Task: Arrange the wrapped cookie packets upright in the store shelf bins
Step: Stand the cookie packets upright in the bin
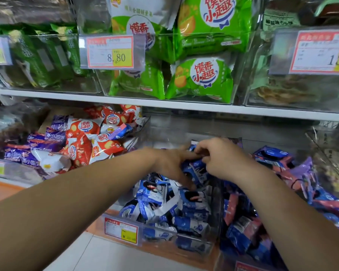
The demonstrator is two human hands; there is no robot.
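Several blue-and-white wrapped cookie packets (164,204) lie jumbled in a clear plastic bin (196,245) on the lower shelf. My left hand (172,165) reaches into the back of this bin, its fingers spread over the packets and its thumb pointing down onto them. My right hand (221,157) meets it from the right, its fingers curled and pinching the top of a blue packet (196,167) that stands between both hands. The packet's lower part is hidden behind my left hand.
A bin to the right holds blue, pink and purple packets (278,167). To the left lie red and purple packets (86,141). The shelf above (184,105) carries green bags (202,79) in clear bins with price tags (111,51). A yellow-and-red tag (121,230) hangs on the bin's front.
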